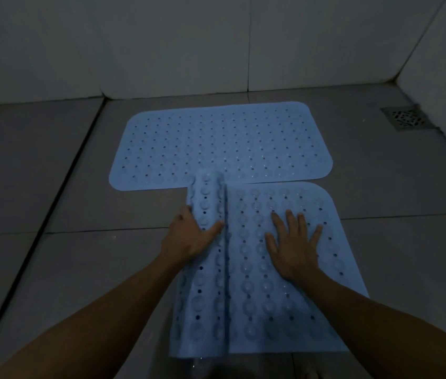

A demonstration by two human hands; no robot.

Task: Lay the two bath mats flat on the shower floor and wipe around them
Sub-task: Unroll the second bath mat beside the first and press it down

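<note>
Far mat (222,143): I see it flat on the shower floor (52,187), near the back wall.
Near mat (284,296): right part flat — left part still rolled, touching the far mat's front edge.
Left hand (189,236): grips the roll.
Right hand (293,242): fingers spread wide — pressing the flat part.

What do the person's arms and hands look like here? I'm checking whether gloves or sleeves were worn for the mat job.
Both arms are bare from hand to the frame's bottom edge: no sleeves show. The left hand and the right hand wear no gloves. No rings, watch or bands are visible on fingers or wrists, though the light is dim.
</note>
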